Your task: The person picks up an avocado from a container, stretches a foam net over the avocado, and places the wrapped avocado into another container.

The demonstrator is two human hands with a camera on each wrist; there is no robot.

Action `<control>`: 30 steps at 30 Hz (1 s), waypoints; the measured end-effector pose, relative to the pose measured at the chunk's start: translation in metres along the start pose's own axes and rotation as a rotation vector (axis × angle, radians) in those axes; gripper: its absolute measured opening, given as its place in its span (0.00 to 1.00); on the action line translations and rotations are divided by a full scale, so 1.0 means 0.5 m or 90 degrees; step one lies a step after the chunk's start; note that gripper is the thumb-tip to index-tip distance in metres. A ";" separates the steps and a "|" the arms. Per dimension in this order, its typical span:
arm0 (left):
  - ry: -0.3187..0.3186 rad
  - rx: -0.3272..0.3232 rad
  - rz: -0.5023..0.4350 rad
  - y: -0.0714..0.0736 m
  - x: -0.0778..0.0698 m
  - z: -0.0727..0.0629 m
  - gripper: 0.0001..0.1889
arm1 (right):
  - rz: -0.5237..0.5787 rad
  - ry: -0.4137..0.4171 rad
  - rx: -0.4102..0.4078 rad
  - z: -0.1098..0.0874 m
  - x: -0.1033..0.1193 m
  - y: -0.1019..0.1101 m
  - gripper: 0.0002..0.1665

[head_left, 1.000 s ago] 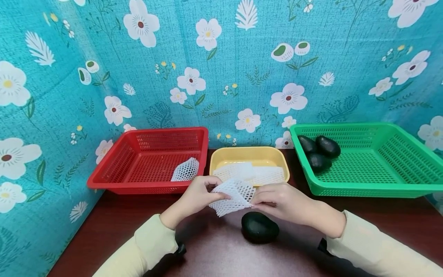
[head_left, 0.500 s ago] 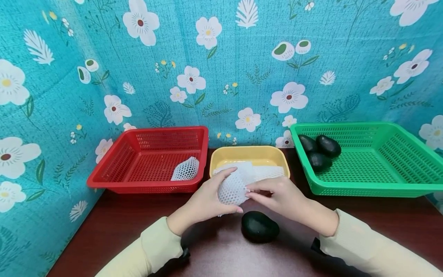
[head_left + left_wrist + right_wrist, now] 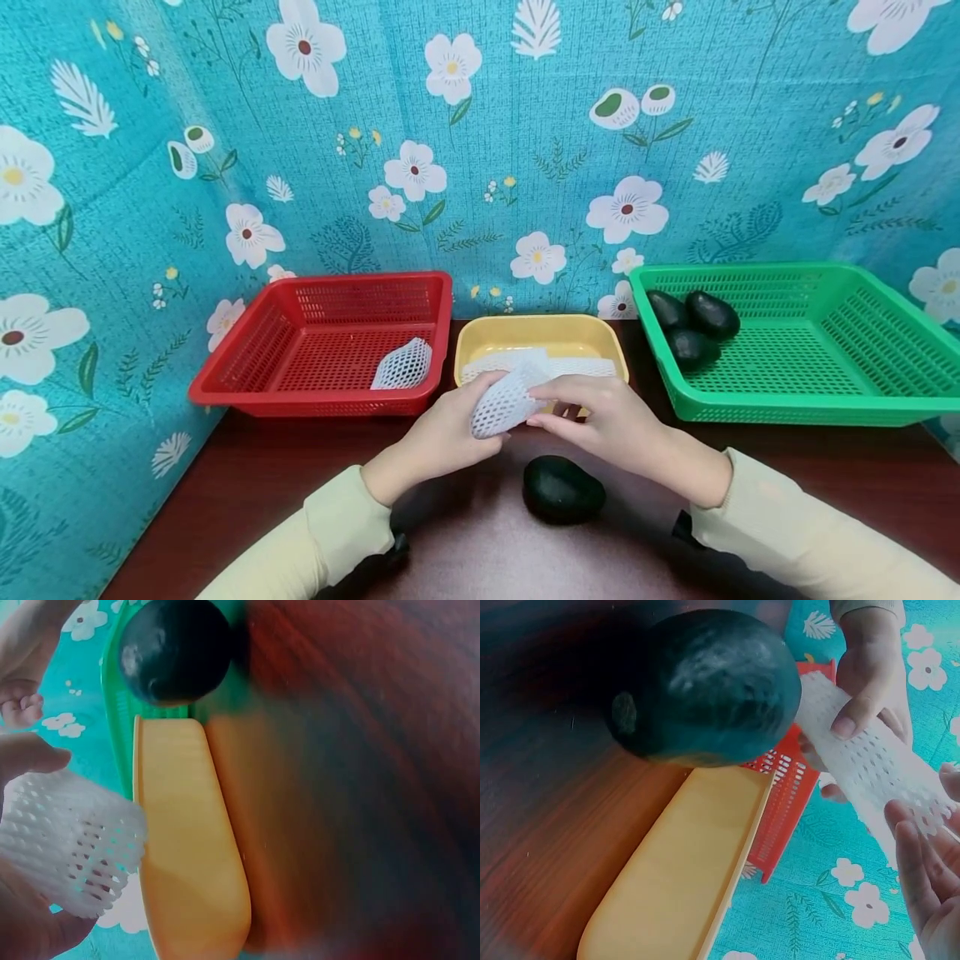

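Note:
In the head view, a white foam net sleeve [image 3: 504, 406] is held above the table between both hands. My left hand [image 3: 448, 427] grips it, thumb and fingers curled round its sides. My right hand [image 3: 611, 425] has thumb and fingers at the sleeve's right end; the right wrist view shows that end of the net [image 3: 877, 769] between them. Below the hands a dark avocado [image 3: 562, 490] lies on the table. It looms large in the right wrist view, where the avocado [image 3: 712, 686] hides part of the table.
Behind the hands stands a yellow tray [image 3: 536, 327] with white foam sleeves [image 3: 581, 367]. At left, a red basket [image 3: 322, 407] contains a foam-netted item [image 3: 403, 364]. A green basket [image 3: 810, 414] at right holds three avocados [image 3: 692, 348]. A floral cloth [image 3: 525, 142] hangs behind.
The flat sleeve has been turned and rounded in my left hand, which now wraps it. My right hand has stayed at its right edge. The avocado on the table has not moved.

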State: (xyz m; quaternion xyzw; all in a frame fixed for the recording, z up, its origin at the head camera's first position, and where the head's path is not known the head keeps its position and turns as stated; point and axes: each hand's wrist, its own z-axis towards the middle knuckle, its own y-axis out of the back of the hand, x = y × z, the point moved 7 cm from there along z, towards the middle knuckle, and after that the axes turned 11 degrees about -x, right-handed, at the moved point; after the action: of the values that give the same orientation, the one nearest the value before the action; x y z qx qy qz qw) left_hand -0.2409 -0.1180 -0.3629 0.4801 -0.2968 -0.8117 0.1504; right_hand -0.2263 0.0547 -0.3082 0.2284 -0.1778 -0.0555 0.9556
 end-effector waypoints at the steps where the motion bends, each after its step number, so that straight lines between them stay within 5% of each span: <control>1: -0.002 0.002 -0.004 0.003 0.002 0.000 0.41 | 0.000 -0.003 0.007 0.000 -0.001 0.000 0.26; 9: -0.018 0.010 -0.010 0.026 0.011 -0.004 0.41 | -0.012 -0.025 0.057 -0.001 -0.005 0.006 0.26; 21: -0.002 0.021 0.015 0.039 0.022 -0.018 0.42 | -0.060 -0.216 0.251 -0.053 -0.030 0.007 0.43; 30: 0.005 0.034 0.042 0.039 0.041 -0.033 0.42 | -0.039 -0.244 0.310 -0.092 -0.042 0.011 0.48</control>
State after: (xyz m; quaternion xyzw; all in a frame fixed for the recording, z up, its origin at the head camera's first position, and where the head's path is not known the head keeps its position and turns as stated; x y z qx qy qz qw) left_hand -0.2372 -0.1494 -0.3708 0.4768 -0.3332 -0.7964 0.1656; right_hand -0.2287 0.0827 -0.3506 0.4409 -0.3560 -0.0821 0.8198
